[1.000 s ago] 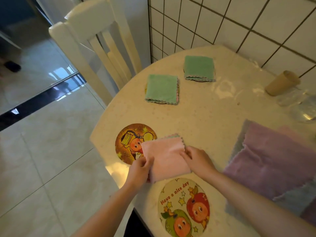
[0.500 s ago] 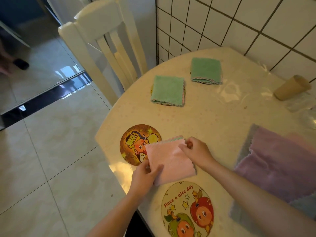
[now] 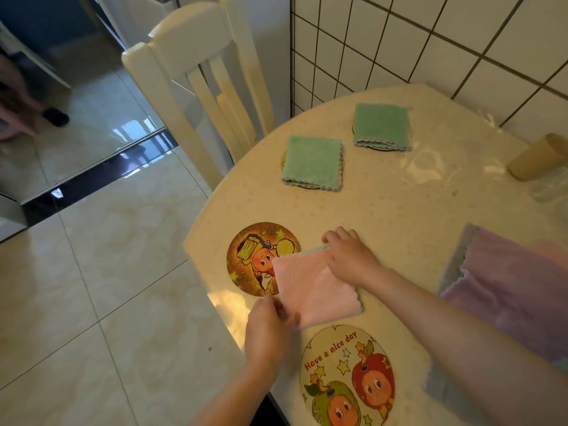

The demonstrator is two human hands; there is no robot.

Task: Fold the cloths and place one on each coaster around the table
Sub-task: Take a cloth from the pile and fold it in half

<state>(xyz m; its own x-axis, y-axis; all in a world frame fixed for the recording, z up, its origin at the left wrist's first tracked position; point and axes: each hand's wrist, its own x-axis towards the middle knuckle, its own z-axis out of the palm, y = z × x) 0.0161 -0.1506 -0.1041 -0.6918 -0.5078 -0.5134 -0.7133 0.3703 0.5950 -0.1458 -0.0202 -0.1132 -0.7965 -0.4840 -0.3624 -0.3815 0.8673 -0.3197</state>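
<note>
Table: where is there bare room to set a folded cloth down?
Bare table lies between the green cloths and the hands' pink cloth. The yellow coaster is mostly free; the "Have a nice day" coaster is free. The right side is crowded by the purple cloths.

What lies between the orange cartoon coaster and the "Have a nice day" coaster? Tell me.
In the head view, the folded pink cloth lies between them, overlapping the orange coaster and stopping short of the "Have a nice day" coaster.
</note>
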